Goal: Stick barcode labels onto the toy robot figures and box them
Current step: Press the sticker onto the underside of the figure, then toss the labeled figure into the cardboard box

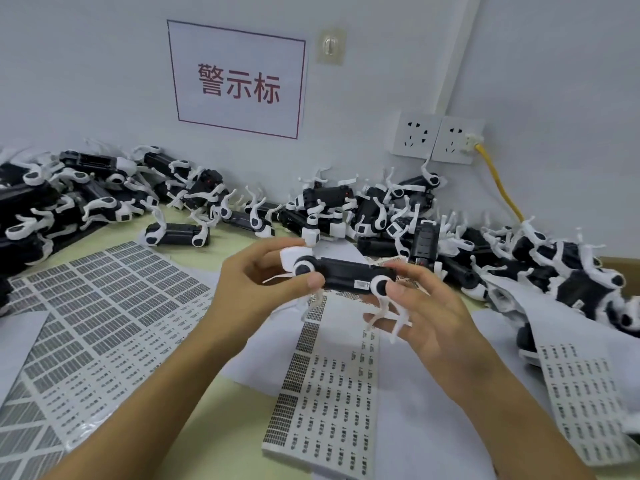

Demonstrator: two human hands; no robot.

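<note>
Left forearm: bare, enters from the lower left of the frame, rises diagonally toward the centre. Left hand [258, 271]: at frame centre, palm turned rightward, fingers curled, thumb pressed forward with its tip showing at the lower right of the hand; closed grip. Right forearm: bare, enters from the lower right corner, angles up and leftward. Right hand [427, 311]: just right of centre, back of hand toward the camera, thumb extended leftward, fingers curled underneath; closed grip. Both hands sit level, close together, thumbs pointing toward each other, raised above the bench.
</note>
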